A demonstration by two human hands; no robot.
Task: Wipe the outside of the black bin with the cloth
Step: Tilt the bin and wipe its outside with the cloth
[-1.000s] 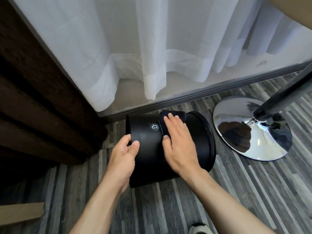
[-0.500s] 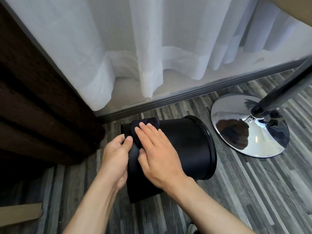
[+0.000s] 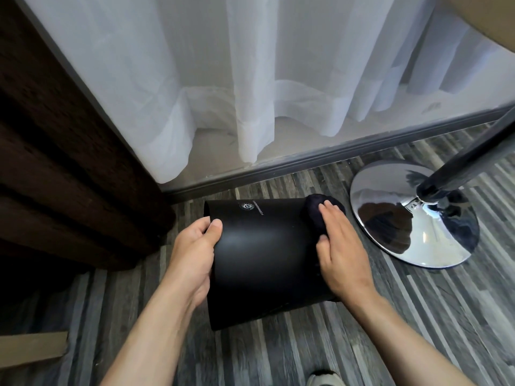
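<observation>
black bin (image 3: pixel 264 254) on its side on floor (image 3: pixel 278 358). l hand (image 3: pixel 192 254) grips its left end; r hand (image 3: pixel 340 254), fingers straight, presses cloth (image 3: pixel 315 215) on it.

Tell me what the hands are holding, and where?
The left hand grips the black bin by its left end, thumb on the side. The right hand presses the cloth flat against the bin's right end.

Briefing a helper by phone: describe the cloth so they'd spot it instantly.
Left of the shiny chrome disc base, a smooth black cylindrical bin lies sideways. Bunched at its right end, under the right hand, is the dark cloth: fuzzy, not glossy.
</observation>
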